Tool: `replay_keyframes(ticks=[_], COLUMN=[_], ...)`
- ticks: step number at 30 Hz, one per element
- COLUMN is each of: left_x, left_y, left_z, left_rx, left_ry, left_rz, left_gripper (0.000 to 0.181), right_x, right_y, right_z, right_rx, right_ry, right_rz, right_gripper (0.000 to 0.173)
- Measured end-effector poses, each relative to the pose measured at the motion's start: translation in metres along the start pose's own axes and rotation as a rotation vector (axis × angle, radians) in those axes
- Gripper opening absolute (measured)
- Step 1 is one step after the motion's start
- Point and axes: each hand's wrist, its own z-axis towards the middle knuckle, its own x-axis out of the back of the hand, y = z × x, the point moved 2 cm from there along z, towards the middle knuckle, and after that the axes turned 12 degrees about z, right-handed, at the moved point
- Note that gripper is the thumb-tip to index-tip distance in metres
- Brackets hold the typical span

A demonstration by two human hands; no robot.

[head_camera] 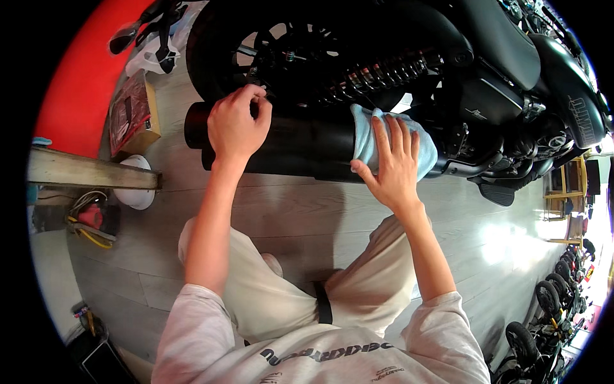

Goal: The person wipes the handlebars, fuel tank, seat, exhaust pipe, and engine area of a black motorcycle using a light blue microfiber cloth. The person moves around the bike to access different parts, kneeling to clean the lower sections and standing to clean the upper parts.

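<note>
A black motorcycle stands side-on before me, its matte black exhaust mufflers [292,144] running across the middle of the view. My right hand [395,163] lies spread on a light-blue cloth [427,149], pressing it against the forward part of the upper muffler. Over the rear end of that muffler is my left hand [237,125], its fingers curled and the thumb near the index finger. Whether it pinches something small cannot be seen. Above the mufflers are the coil-spring shock absorber [374,77] and the rear wheel [216,53].
An opened cardboard box [152,113] sits left of the wheel, near a white round object [136,180] and a beam [91,170]. A footpeg [498,192] juts out at right. Several more motorcycles [547,297] line the lower right of the wooden-plank floor [297,206].
</note>
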Motion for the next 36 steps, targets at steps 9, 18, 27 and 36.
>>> replay_keyframes(ticks=[9, 18, 27, 36], left_x=[0.003, -0.008, -0.011, -0.008], left_y=[0.006, 0.048, 0.053, 0.052], left_z=[0.001, -0.018, -0.015, -0.014], left_rx=[-0.093, -0.380, -0.249, -0.154], left_ry=[0.043, 0.003, -0.108, -0.154], left_rz=[-0.001, -0.232, -0.104, -0.358], left_gripper=[0.010, 0.020, 0.045, 0.040], right_x=[-0.023, 0.001, 0.019, 0.025], right_y=[-0.049, -0.025, -0.003, -0.015], right_z=[0.016, 0.027, 0.053, 0.055], right_rx=[0.012, -0.046, -0.115, -0.170], right_ry=[0.063, 0.187, -0.009, -0.101], right_rz=[0.089, 0.381, 0.413, 0.586], right_gripper=[0.081, 0.070, 0.055, 0.030])
